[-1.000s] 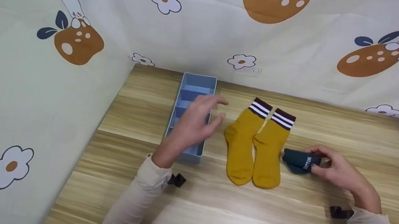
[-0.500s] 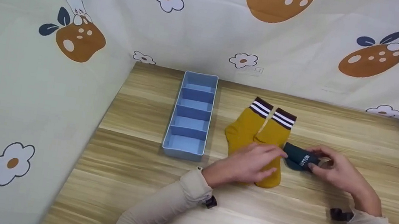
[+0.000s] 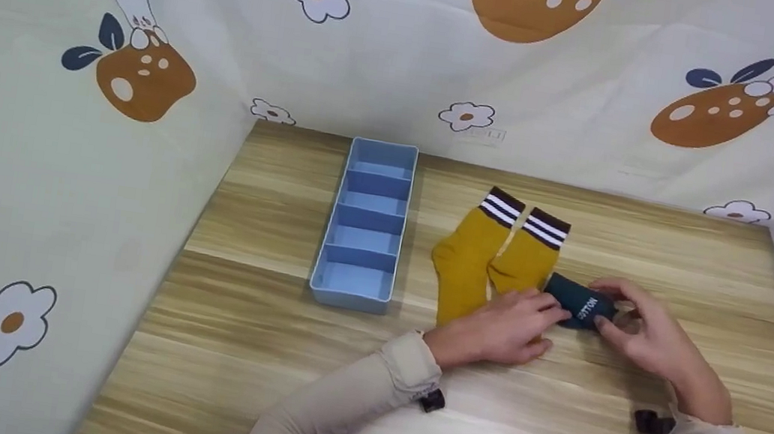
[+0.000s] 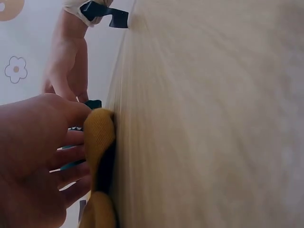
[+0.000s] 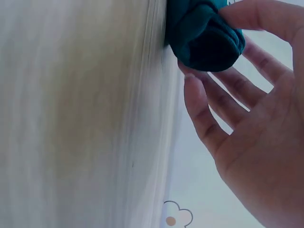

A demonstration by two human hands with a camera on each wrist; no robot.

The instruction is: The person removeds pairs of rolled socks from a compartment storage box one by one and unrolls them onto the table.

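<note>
Dark-green sock roll (image 3: 572,300) runs lengthwise from your right hand (image 3: 656,342), which pinches one end, toward your left hand (image 3: 509,329); its fingers extend loosely beside the other end.

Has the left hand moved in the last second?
Yes: in the head view, the left hand has shifted rightward and down the picture, from over the blue box to over the yellow socks.

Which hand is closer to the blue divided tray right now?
Left. The left hand is over the yellow socks, to the right of the blue divided tray; the right hand is farther right, beyond the socks, holding the dark green bundle.
</note>
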